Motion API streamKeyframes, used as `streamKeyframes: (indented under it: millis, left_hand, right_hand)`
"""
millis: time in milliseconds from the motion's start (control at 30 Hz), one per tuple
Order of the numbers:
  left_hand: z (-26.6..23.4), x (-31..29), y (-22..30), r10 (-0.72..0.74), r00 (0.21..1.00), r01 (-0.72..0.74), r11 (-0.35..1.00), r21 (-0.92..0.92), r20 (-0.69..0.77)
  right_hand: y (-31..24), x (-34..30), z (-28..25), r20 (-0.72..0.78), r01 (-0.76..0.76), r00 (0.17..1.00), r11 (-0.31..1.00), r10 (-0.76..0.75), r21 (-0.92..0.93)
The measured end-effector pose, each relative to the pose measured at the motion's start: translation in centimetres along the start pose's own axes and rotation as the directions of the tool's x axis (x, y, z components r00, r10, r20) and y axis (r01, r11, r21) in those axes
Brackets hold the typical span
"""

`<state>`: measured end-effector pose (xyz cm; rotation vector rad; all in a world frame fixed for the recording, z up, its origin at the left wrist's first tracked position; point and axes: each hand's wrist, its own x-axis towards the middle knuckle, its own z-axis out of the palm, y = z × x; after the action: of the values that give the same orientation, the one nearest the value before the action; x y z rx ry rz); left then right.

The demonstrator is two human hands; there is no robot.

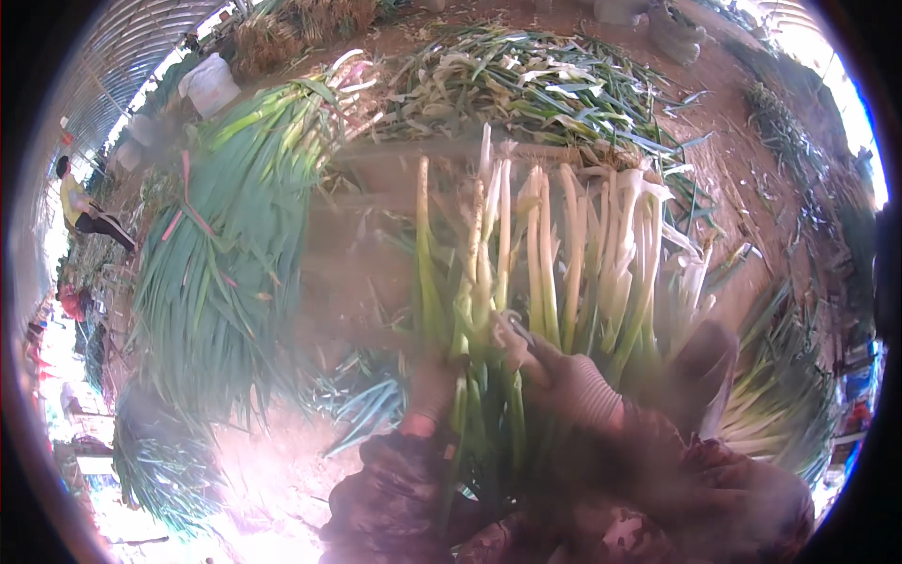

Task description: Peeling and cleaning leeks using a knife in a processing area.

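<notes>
- Scallions (548,273) stand in a loose row right before the wearer, pale root ends up and away, green leaves down toward the lap; both hands are among them.
- Bundle (216,282) of long green leaves, well left of the scallions, its pale ends pointing away.
- Heap (526,85) of stripped leaves, green and whitish, just beyond the scallions.
- Pile (770,414) of greens, right of the scallions, blurred toward the rim.
- Person (80,207) in a yellow top and dark trousers, far left of the scallions.
- Sack (209,85), white, beyond and left of the scallions.
- Right hand (559,371), with a ribbed cuff, at the scallions' middle: fingers bent inward against a stalk; I cannot tell whether they pinch it.
- Left hand (434,381), at the scallions' left edge: too blurred to tell its grip.
- Tie (193,211), pink, on the bundle left of the scallions.
</notes>
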<state>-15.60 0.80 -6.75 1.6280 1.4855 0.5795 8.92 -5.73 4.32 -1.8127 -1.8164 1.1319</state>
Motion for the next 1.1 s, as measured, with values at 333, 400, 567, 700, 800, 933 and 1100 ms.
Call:
streamKeyframes:
  millis: [333,400,567,700,800,933,1100]
  left_hand:
    - [2.2,-1.5,0.6,-0.15,0.979,0.143,0.988,-0.06,-0.138]
    - [1.8,-1.5,1.2,-0.162,0.977,0.152,0.985,-0.077,-0.137]
    - [1.3,-1.5,2.4,-0.135,0.987,0.109,0.961,-0.255,-0.086]
    - [1.4,-1.7,3.0,-0.114,0.986,0.082,0.966,-0.245,-0.121]
    - [1.5,-1.5,2.7,-0.119,0.984,0.088,0.971,-0.224,-0.132]
    - [2.0,-1.1,1.3,-0.149,0.981,0.126,0.977,-0.171,-0.126]
    - [1.3,-1.2,2.0,-0.122,0.978,0.122,0.993,-0.011,-0.17]
  right_hand:
    - [0.0,-5.4,0.5,0.115,0.062,0.993,0.973,-0.037,-0.22]
    - [-0.8,-5.6,0.5,0.089,-0.064,0.993,0.991,0.074,-0.116]
    - [-1.1,-5.5,1.1,0.123,-0.026,0.991,0.987,0.046,-0.157]
    - [0.0,-4.3,2.1,0.079,-0.012,0.997,0.99,0.024,-0.143]
    - [-0.2,-2.9,2.3,0.083,-0.03,0.996,0.988,0.042,-0.149]
    - [-0.4,-2.6,2.3,0.141,-0.035,0.988,0.981,0.063,-0.189]
    - [0.3,-1.5,3.2,0.103,-0.041,0.993,0.987,0.057,-0.157]
